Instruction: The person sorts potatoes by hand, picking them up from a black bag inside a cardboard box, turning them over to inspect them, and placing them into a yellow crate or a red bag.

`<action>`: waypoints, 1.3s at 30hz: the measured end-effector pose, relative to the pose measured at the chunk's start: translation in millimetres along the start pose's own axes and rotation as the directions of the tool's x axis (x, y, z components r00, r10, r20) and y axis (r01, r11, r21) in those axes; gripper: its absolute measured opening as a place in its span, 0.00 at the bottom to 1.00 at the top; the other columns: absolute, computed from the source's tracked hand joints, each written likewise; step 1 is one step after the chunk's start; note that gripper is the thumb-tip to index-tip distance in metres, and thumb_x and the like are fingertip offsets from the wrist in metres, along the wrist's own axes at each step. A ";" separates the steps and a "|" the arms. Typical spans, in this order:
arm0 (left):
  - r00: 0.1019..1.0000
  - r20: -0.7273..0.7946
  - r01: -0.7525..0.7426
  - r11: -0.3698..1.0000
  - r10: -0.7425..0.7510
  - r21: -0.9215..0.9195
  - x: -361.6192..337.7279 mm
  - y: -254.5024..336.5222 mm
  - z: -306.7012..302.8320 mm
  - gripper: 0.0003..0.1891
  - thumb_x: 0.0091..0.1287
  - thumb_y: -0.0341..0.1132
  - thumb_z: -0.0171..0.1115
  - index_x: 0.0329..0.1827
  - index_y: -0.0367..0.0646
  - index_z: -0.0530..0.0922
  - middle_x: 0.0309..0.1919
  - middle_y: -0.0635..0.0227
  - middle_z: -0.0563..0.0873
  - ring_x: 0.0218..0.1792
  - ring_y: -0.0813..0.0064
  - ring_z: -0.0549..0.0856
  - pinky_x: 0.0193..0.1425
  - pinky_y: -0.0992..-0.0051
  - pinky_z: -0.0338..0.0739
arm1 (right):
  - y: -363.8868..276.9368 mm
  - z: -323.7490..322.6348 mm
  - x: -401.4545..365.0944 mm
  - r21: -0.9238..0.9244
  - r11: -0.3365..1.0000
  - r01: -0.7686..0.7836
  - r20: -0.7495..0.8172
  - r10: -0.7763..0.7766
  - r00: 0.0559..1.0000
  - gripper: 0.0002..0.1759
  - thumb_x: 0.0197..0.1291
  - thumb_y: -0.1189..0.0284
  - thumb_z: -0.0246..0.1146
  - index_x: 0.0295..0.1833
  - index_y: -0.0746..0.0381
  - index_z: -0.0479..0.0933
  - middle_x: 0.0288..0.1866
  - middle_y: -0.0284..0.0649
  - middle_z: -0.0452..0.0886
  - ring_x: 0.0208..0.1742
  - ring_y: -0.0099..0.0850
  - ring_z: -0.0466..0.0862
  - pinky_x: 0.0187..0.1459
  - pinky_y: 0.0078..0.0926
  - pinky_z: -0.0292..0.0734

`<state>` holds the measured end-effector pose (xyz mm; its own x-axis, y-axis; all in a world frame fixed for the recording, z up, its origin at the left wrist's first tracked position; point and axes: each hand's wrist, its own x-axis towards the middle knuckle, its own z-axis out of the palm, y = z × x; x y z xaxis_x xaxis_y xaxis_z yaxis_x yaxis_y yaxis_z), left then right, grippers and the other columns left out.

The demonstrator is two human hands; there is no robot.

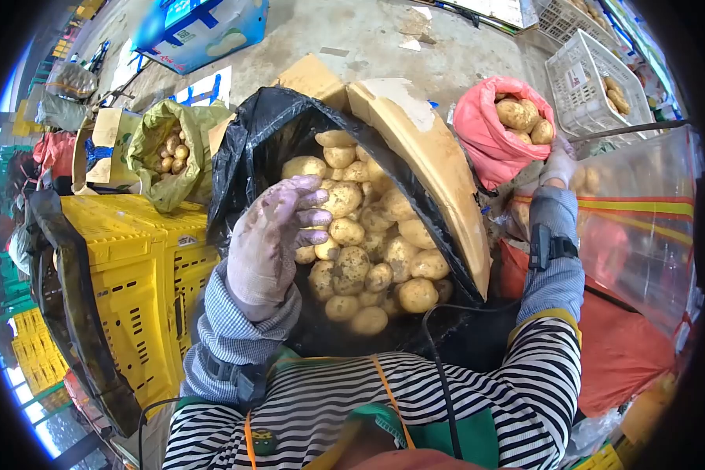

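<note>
Many potatoes lie in a cardboard box lined with black plastic, in front of my body. Over the left part of this pile is my left hand, in a dirty pale glove, its fingers apart and nothing held in them. My right hand, gloved too, is stretched out to the right, beside a pink sack with several large potatoes at its mouth. The fingers of this hand are mostly hidden, and what they hold, if anything, does not show.
At the left stand yellow crates and a green sack of small potatoes. A clear plastic bag lies at the right, below a white crate. A blue box is at the back. A black cable crosses my front.
</note>
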<state>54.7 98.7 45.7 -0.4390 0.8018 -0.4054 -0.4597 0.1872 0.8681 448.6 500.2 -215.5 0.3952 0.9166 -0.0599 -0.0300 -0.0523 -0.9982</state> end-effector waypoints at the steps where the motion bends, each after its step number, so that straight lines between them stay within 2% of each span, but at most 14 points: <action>1: 1.000 -0.004 0.004 0.999 -0.004 -0.045 -1.7 1.7 -1.5 0.22 0.75 0.44 0.56 0.62 0.35 0.74 0.49 0.60 0.85 0.42 0.73 0.86 0.44 0.76 0.81 | -12.2 3.5 -9.9 -0.001 1.000 -0.003 0.011 0.003 1.000 0.10 0.62 0.79 0.64 0.49 0.64 0.81 0.41 0.39 0.84 0.39 0.29 0.82 0.42 0.28 0.79; 5: 0.994 -0.095 -0.052 0.998 0.050 -0.021 -13.0 8.1 -4.5 0.22 0.75 0.45 0.57 0.60 0.36 0.76 0.48 0.61 0.85 0.42 0.74 0.85 0.44 0.76 0.80 | -2.1 -12.0 1.6 -0.047 0.998 0.029 0.060 -0.026 0.998 0.12 0.61 0.75 0.65 0.49 0.66 0.80 0.41 0.41 0.84 0.39 0.29 0.82 0.42 0.26 0.78; 8: 0.991 -0.089 -0.114 0.987 0.104 -0.112 -20.7 12.2 -14.7 0.23 0.74 0.46 0.59 0.60 0.35 0.76 0.47 0.61 0.86 0.41 0.74 0.86 0.44 0.76 0.81 | -50.8 16.5 -28.8 -0.762 0.630 0.150 0.151 -0.052 0.987 0.24 0.58 0.65 0.70 0.54 0.70 0.78 0.44 0.46 0.83 0.47 0.34 0.82 0.52 0.28 0.77; 12: 0.983 -0.086 -0.169 0.981 0.161 -0.092 -36.3 15.4 -28.3 0.24 0.75 0.45 0.54 0.64 0.33 0.73 0.53 0.58 0.83 0.45 0.74 0.85 0.47 0.76 0.81 | -164.9 71.7 -146.0 -0.244 0.833 0.497 0.482 -0.340 0.807 0.26 0.66 0.63 0.63 0.63 0.67 0.74 0.59 0.45 0.80 0.56 0.32 0.80 0.57 0.28 0.74; 14: 0.983 -0.026 -0.183 0.977 0.181 -0.111 -45.3 14.1 -34.0 0.25 0.75 0.46 0.54 0.64 0.33 0.73 0.51 0.59 0.84 0.44 0.73 0.85 0.48 0.75 0.81 | -199.9 91.9 -218.9 -0.085 0.605 0.792 0.845 -0.378 0.380 0.19 0.69 0.65 0.58 0.61 0.63 0.76 0.61 0.40 0.78 0.59 0.28 0.78 0.57 0.25 0.73; 17: 0.981 0.006 -0.190 0.972 0.193 -0.139 -52.6 7.9 -37.9 0.21 0.75 0.44 0.54 0.61 0.38 0.76 0.48 0.62 0.85 0.43 0.74 0.84 0.47 0.76 0.80 | -166.9 121.9 -345.3 0.071 0.865 0.496 0.997 -0.063 -0.034 0.13 0.67 0.67 0.60 0.54 0.60 0.79 0.52 0.41 0.83 0.50 0.36 0.83 0.52 0.30 0.78; 19: 0.980 0.036 -0.181 0.958 0.194 -0.224 -52.3 2.9 -39.8 0.18 0.74 0.43 0.56 0.58 0.39 0.77 0.47 0.64 0.85 0.42 0.75 0.84 0.45 0.76 0.79 | -122.4 129.9 -383.1 0.102 0.321 0.942 0.980 0.128 -0.150 0.18 0.59 0.63 0.61 0.51 0.60 0.80 0.47 0.50 0.83 0.49 0.47 0.84 0.49 0.43 0.79; 22: 0.958 0.023 -0.269 0.923 0.286 -0.276 -60.8 3.8 -36.5 0.10 0.72 0.35 0.60 0.50 0.40 0.79 0.37 0.67 0.84 0.35 0.77 0.84 0.33 0.76 0.81 | -43.3 132.0 -373.8 0.139 -0.356 0.924 0.889 0.455 0.042 0.15 0.61 0.65 0.55 0.46 0.61 0.79 0.41 0.47 0.82 0.44 0.43 0.83 0.46 0.39 0.77; 25: 0.975 0.055 -0.178 0.905 0.215 -0.386 -71.9 15.0 -44.4 0.09 0.72 0.35 0.59 0.50 0.41 0.79 0.36 0.69 0.84 0.32 0.77 0.84 0.30 0.76 0.81 | -30.2 142.8 -369.3 -0.228 -0.311 0.923 0.928 0.217 0.303 0.18 0.60 0.63 0.60 0.50 0.64 0.79 0.43 0.48 0.83 0.46 0.45 0.84 0.47 0.39 0.79; 27: 0.953 0.131 -0.182 0.864 0.272 -0.470 -68.1 9.3 -58.7 0.09 0.73 0.36 0.59 0.50 0.43 0.79 0.35 0.70 0.84 0.30 0.76 0.84 0.29 0.77 0.81 | -82.6 149.6 -381.1 0.157 -0.381 0.911 0.824 0.559 0.091 0.30 0.51 0.56 0.68 0.54 0.66 0.78 0.47 0.52 0.84 0.50 0.45 0.85 0.52 0.37 0.80; 33: 0.949 0.140 -0.197 0.881 0.281 -0.430 -74.5 19.6 -75.0 0.16 0.73 0.42 0.58 0.55 0.41 0.79 0.43 0.68 0.86 0.39 0.77 0.85 0.42 0.76 0.80 | -177.9 114.3 -419.5 -0.426 0.282 0.860 0.843 0.468 0.264 0.36 0.50 0.58 0.69 0.61 0.70 0.72 0.49 0.50 0.83 0.51 0.40 0.85 0.55 0.31 0.79; 35: 0.944 0.160 -0.205 0.892 0.290 -0.404 -74.8 15.4 -72.9 0.16 0.73 0.41 0.58 0.55 0.40 0.79 0.44 0.69 0.85 0.41 0.77 0.85 0.43 0.76 0.80 | -199.9 91.2 -431.5 -0.418 0.576 0.703 0.903 0.346 0.253 0.33 0.55 0.62 0.66 0.62 0.70 0.71 0.47 0.47 0.83 0.49 0.36 0.85 0.55 0.31 0.79; 38: 0.951 0.180 -0.199 0.944 0.251 -0.263 -85.0 14.5 -52.4 0.15 0.70 0.39 0.63 0.54 0.42 0.79 0.40 0.72 0.85 0.38 0.79 0.83 0.40 0.78 0.79 | -231.7 47.6 -453.5 0.029 0.974 -0.225 0.960 0.036 0.277 0.27 0.57 0.76 0.57 0.64 0.68 0.68 0.60 0.47 0.76 0.60 0.35 0.79 0.62 0.33 0.74; 39: 0.963 0.167 -0.189 0.971 0.213 -0.149 -88.3 14.0 -44.0 0.16 0.67 0.37 0.68 0.54 0.44 0.78 0.35 0.74 0.84 0.33 0.82 0.83 0.36 0.79 0.78 | -204.6 35.3 -430.6 0.158 0.987 -0.014 0.953 -0.149 0.264 0.29 0.55 0.77 0.56 0.66 0.68 0.67 0.62 0.46 0.74 0.65 0.37 0.76 0.66 0.37 0.71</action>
<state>53.1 5.6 81.1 -0.3915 0.9066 -0.1573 -0.4783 -0.0545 0.8765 252.1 130.2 14.8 -0.7660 0.6276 0.1392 -0.1803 -0.0019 -0.9836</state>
